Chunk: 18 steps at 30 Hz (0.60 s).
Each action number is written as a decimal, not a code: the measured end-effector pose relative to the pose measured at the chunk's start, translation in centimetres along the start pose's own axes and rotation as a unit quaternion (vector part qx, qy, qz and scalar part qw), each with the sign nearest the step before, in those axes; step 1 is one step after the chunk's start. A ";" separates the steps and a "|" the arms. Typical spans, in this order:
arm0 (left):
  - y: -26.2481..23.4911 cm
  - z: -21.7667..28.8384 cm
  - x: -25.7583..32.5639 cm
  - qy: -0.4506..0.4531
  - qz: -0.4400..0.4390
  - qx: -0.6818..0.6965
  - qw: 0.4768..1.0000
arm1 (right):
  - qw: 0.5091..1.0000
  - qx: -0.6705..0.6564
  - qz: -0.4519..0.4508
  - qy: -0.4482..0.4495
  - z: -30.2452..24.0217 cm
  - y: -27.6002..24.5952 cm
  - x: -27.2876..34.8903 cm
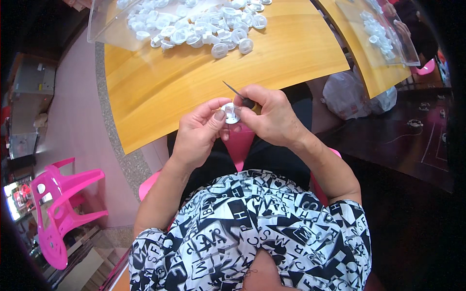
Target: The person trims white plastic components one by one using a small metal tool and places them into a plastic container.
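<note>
While both hands curl, left (196, 136) grips a plastic disc (230, 114), right (275, 114) a tapered spike (234, 90).

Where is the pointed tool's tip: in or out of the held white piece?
Out: the right hand holds the pointed tool with its tip aimed away from the held white piece.

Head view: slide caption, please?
Left hand holds a round white part beside the right hand, which holds a dark pointed tool.
</note>
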<state>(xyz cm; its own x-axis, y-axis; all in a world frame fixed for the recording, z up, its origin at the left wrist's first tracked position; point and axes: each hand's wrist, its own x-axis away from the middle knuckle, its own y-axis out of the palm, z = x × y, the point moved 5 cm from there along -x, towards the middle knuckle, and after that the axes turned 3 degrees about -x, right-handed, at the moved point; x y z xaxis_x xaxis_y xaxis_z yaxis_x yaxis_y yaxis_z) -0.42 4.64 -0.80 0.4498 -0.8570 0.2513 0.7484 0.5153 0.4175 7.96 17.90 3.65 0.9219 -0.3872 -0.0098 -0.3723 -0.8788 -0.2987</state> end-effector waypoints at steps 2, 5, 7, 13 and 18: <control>0.2 0.1 -0.1 -0.052 -0.061 0.112 0.991 | 1.000 0.001 0.006 -0.019 -0.1 0.0 0.0; -0.1 0.5 -0.1 -0.015 -0.066 0.077 0.995 | 0.999 0.030 -0.007 -0.038 -0.2 0.2 0.0; -0.3 0.8 -0.1 0.015 -0.048 0.079 0.996 | 0.989 0.055 0.051 -0.131 -0.5 0.1 0.1; -2.4 2.2 -0.2 0.105 0.019 0.073 0.992 | 0.989 0.053 -0.038 -0.130 -1.0 0.7 0.3; -2.3 2.6 -0.1 0.107 -0.001 0.097 0.989 | 0.979 0.087 -0.076 -0.167 -1.4 1.6 0.5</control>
<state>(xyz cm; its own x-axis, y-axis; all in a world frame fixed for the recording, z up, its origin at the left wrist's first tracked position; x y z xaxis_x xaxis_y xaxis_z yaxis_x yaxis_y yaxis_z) -3.48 3.54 0.51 0.5576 -0.8273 0.0678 0.6511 0.4865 0.5826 7.68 15.94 4.49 0.9599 -0.1168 -0.2550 -0.2303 -0.8472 -0.4788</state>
